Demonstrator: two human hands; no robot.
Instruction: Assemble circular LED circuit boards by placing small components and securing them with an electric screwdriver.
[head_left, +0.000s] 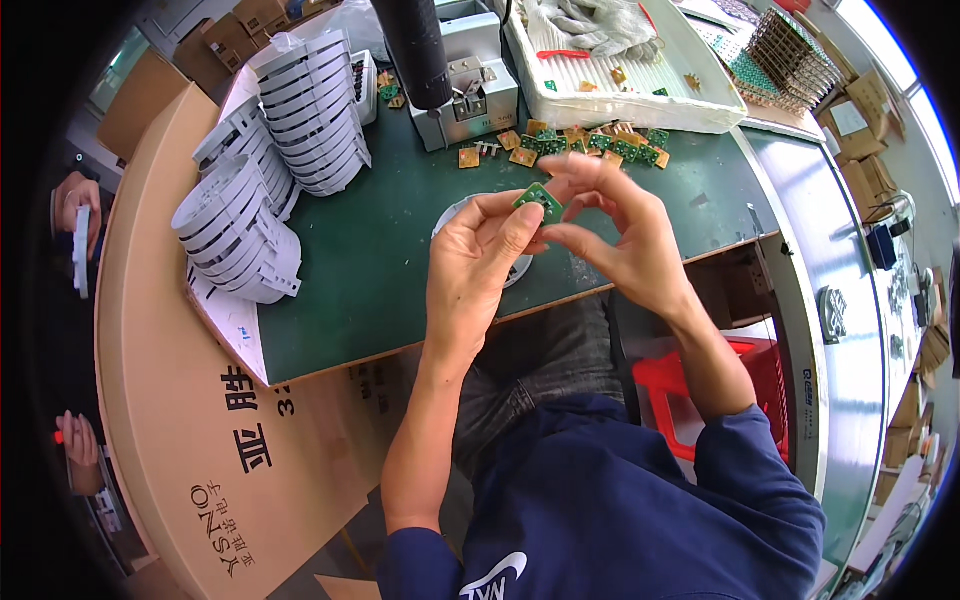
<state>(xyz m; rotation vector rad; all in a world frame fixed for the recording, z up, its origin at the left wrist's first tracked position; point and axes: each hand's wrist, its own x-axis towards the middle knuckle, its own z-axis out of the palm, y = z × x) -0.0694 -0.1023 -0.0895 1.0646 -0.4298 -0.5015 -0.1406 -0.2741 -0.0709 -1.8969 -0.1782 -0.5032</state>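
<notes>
A small square green circuit board (pixel 538 199) with dark parts on its face is pinched between the thumb and fingers of my left hand (pixel 475 250). Close by on its right side is my right hand (pixel 630 235), fingers curved and apart, with nothing visible in them; whether a fingertip touches the board's edge I cannot tell. Below both hands lies a round white part (pixel 450 213) on the green tabletop (pixel 370 270), mostly covered by them. Just beyond, several loose green and copper-coloured boards (pixel 625 150) are scattered.
Stacked white plastic rings (pixel 315 120) and curved housings (pixel 240 235) stand at the left. A grey metal machine (pixel 470 105) sits at the back, beside a dark post (pixel 412 55). A white foam tray (pixel 640 105) holds netting. Below right is a red stool (pixel 665 385); a large carton (pixel 200 400) stands left.
</notes>
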